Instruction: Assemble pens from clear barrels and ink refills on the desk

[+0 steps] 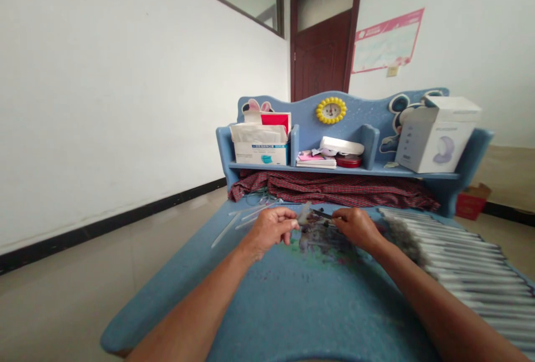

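Pinching a small grey piece (304,216), the left hand (271,229) meets the right hand (357,227), its fingers closed on a thin dark strip (322,214). Blue desktop (292,306) spreads nearer than the fingers, and grey rods (460,256) crowd their right.

a white box (434,138) and yellow clock (331,110) sit on the blue shelf (376,170).

A blue desk (292,306) carries everything. Just right of the right hand (357,227) lies a long row of pale strips (460,264), side by side, running toward the near edge. Beyond the left hand (271,229), a few thin pale sticks (239,220) lie loose. Between and under both hands is a dark patch of bits (321,241). Behind the hands a checked cloth (334,189) stretches across, below the desk's shelf (376,171).
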`<state>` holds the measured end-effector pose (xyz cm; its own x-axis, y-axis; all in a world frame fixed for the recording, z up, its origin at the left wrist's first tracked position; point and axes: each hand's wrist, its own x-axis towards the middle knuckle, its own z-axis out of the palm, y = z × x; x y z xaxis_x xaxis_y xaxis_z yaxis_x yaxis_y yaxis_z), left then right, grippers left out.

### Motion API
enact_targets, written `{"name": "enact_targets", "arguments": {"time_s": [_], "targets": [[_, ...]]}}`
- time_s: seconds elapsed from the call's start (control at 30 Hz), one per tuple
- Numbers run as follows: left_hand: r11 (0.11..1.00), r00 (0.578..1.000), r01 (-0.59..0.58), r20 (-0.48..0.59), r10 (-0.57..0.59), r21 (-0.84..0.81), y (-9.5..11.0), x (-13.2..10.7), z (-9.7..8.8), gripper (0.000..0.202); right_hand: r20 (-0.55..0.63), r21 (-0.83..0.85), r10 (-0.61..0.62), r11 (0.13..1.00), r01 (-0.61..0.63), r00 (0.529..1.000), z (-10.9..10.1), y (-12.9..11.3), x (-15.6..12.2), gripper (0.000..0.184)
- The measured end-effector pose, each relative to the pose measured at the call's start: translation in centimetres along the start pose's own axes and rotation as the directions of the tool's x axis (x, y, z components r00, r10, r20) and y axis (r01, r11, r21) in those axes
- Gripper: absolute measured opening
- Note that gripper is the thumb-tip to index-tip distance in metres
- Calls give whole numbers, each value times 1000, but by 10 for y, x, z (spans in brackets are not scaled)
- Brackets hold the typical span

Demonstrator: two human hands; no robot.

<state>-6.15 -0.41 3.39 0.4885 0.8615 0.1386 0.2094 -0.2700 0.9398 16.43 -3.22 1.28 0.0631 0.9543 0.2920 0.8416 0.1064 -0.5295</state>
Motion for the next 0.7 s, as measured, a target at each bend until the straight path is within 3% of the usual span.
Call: {"name": "enact_targets", "arguments": {"time_s": [0.07,0.13,0.23,0.37,0.43,0.5,0.6,0.7], "targets": [[1000,1000,4,4,-4,-20,1,-1,0,24,10,-252,-18,968,20,1000,5,1,3,22],[1000,1000,-1,18,1,-16,1,-1,1,24,60,-389,-26,920,47,998,10,-2,4,25],[1000,999,-17,38,16,11,-2,-1,2,23,110,-455,-45,886,91,993,17,-7,4,27],[997,1000,-19,25,17,77,-9,1,2,20,92,-422,-78,900,110,993,18,-10,3,23],[993,999,-34,15,32,117,-12,3,2,18,83,-216,-88,971,104,993,16,-9,1,19],[987,998,-56,12,55,148,-15,4,1,16,109,168,-69,984,50,992,12,-10,-3,14],[980,998,-68,13,66,189,-19,5,1,16,178,615,-61,786,-63,982,3,-14,-8,13],[973,999,-52,14,50,226,-20,5,2,15,166,756,-71,650,-80,984,-3,-19,-11,18]]}}
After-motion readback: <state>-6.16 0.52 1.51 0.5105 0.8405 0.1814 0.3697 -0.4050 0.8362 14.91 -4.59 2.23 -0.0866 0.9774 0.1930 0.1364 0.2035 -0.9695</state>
